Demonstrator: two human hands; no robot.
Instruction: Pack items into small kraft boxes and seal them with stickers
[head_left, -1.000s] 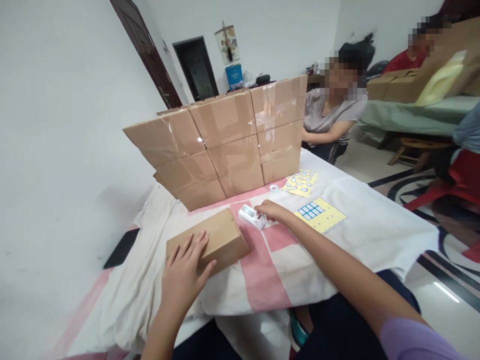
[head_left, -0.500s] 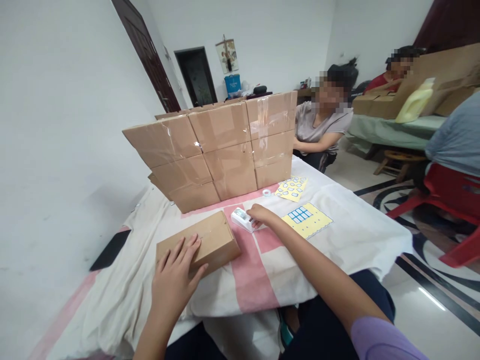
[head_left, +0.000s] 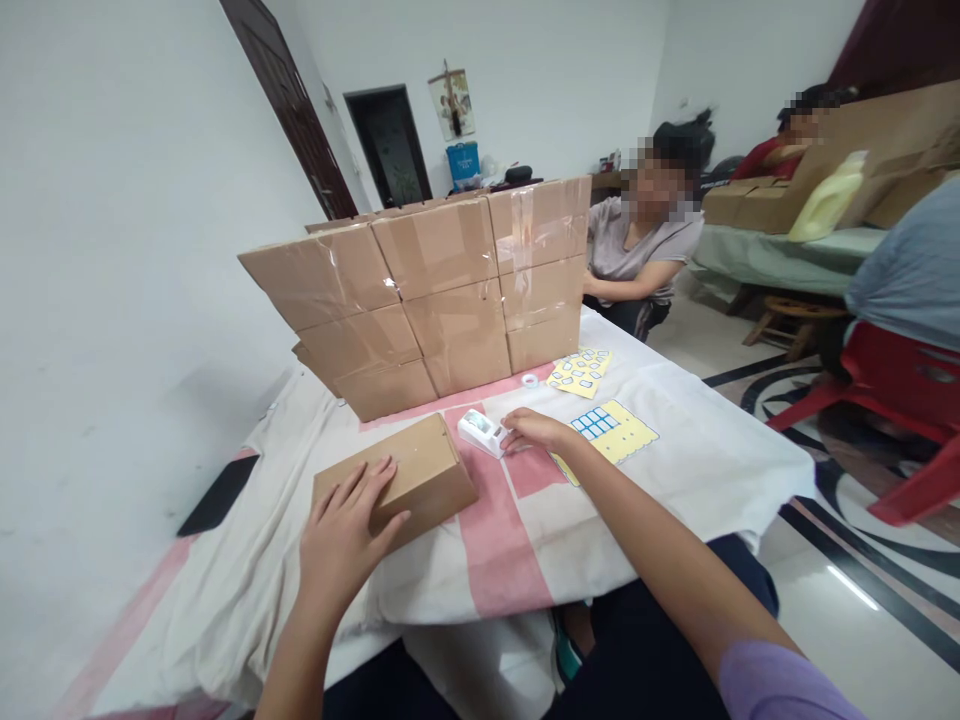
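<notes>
My left hand [head_left: 346, 520] lies on a closed brown cardboard box [head_left: 420, 455], fingers spread over its top and thumb along the near side. A white tape dispenser [head_left: 480, 432] sits on the cloth just right of that box. At the dispenser's right end are the bent fingertips of my right hand [head_left: 536, 430]; whether a strip of tape is between them is too small to see. Behind both stands a wall of stacked cardboard boxes [head_left: 457, 340] joined with clear tape. A small tape roll [head_left: 531, 380] lies in front of it.
Yellow patterned sheets [head_left: 626, 430] lie on the right of the cloth-covered table [head_left: 712, 450]. A dark flat object [head_left: 217, 495] is at the left edge. One person [head_left: 645, 245] crouches behind the box wall. A red chair [head_left: 911, 420] stands to the right.
My right hand has shifted slightly right along the tape dispenser, its fingers straighter over the end. My left hand stays on the box. The view has moved a little.
</notes>
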